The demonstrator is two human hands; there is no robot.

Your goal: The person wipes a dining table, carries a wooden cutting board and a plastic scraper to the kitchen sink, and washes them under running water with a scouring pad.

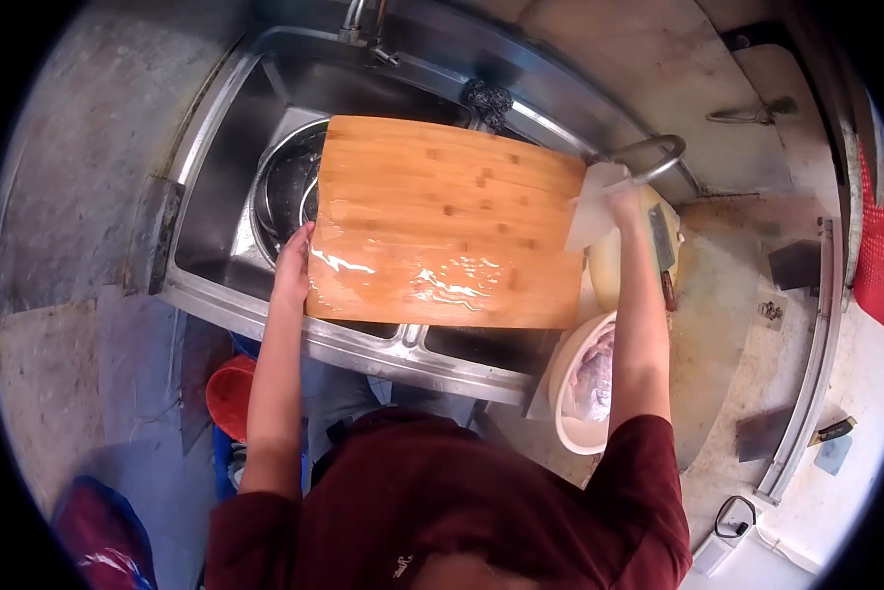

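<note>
A wet bamboo cutting board point(442, 226) lies across the top of the double sink, bridging both basins. My left hand point(292, 264) grips its left edge, with the fingers partly hidden behind the board. At the right end, my right hand point(621, 200) is closed on a white, flat, sheet-like piece point(589, 218). That piece overlaps the board's right edge and is smeared, so its kind is unclear. Under the board's left side, a round metal bowl point(265, 211) stands in the left basin point(225, 167).
A knife point(663, 246) rests on a pale yellow board point(607, 275) to the right. Below it stands a cream basin point(567, 433) holding pale, raw-looking food point(591, 383). Behind the sink are a faucet point(353, 25) and a dark scouring pad point(488, 103). A red container point(230, 398) sits lower left.
</note>
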